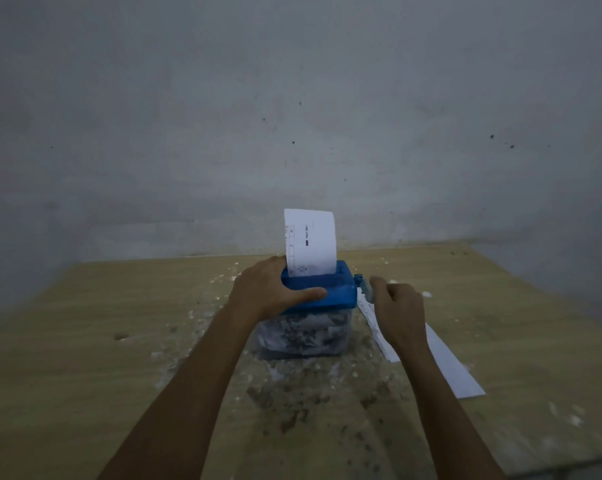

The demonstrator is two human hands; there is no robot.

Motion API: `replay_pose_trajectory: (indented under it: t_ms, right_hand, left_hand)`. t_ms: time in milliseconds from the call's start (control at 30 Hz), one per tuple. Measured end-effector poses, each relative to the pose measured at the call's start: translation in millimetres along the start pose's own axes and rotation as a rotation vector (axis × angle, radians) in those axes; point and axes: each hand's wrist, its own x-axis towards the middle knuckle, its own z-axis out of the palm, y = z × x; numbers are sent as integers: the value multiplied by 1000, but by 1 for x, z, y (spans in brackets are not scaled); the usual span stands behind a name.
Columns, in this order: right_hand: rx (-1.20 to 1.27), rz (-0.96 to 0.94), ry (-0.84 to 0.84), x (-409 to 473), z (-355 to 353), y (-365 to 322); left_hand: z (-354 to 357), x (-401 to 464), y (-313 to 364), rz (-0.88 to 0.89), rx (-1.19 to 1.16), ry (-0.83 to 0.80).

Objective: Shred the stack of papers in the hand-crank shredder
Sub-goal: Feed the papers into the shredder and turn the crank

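A small hand-crank shredder with a blue top [339,289] and a clear bin [306,336] full of shreds stands mid-table. A printed white sheet [311,242] sticks upright out of its slot. My left hand [268,289] grips the blue top from the left, thumb across its front. My right hand [399,308] is curled around the crank handle [363,284] on the shredder's right side. A stack of white papers [448,365] lies flat on the table to the right, partly under my right wrist.
The wooden table [119,341] is littered with paper bits and dark specks around the shredder. A grey wall [292,116] rises right behind the table. The table's right edge drops off near the paper stack.
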Motion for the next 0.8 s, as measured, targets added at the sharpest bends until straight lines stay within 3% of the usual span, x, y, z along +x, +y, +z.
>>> replay_pose_trajectory:
  t_ms: [133,333,600,800]
  right_hand:
    - [-75,-122,7,-1,-3,6]
    - [-14,-27,27,37,1,-21]
    - [19,178,-196,102,30,-22]
    - [-16,295,-346,103,47,-7]
  left_hand:
    - [-4,4,6,2,38,-80]
    - [-10,6,5,7,11,-133]
    - [-12,2,7,32,8,-115]
    - [-11,0,9,31,-6,-71]
